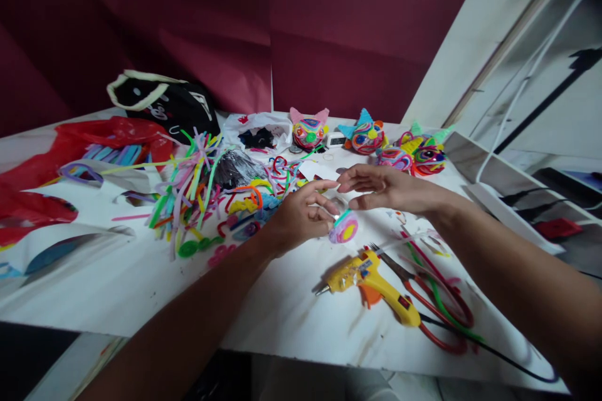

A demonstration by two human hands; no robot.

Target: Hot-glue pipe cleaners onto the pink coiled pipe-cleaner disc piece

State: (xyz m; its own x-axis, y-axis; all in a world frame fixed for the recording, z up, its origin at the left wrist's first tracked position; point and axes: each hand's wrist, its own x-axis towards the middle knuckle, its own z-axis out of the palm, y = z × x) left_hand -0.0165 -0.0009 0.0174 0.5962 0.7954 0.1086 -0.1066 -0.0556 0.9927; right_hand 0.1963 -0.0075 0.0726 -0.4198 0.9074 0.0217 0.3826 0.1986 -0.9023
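The left hand curls around a small ball wrapped in coiled pipe cleaners, pink and lilac with a yellow centre and a green band; thumb and fingers pinch its left side, and most of the ball's near-hand face is hidden behind them. Whether the ball rests on the table or is held just above it cannot be told. The right hand lies just beyond and to the right of the ball, fingers stretched out flat and loosely together, gripping nothing; its fingertips come close to the left thumb, contact unclear.

Just in front of the ball lies a yellow glue gun, its cord running off the table's edge. Beside the gun sit red-handled scissors, partly overlaid by green and red pipe cleaners. To the left of the ball spreads a tangled heap of pipe cleaners, which covers a dark shiny object that cannot be identified. Behind the ball stand three finished eared figures, the rightmost partly muddled with loose strands. Far left of the ball, a red plastic bag is cut off by the frame.
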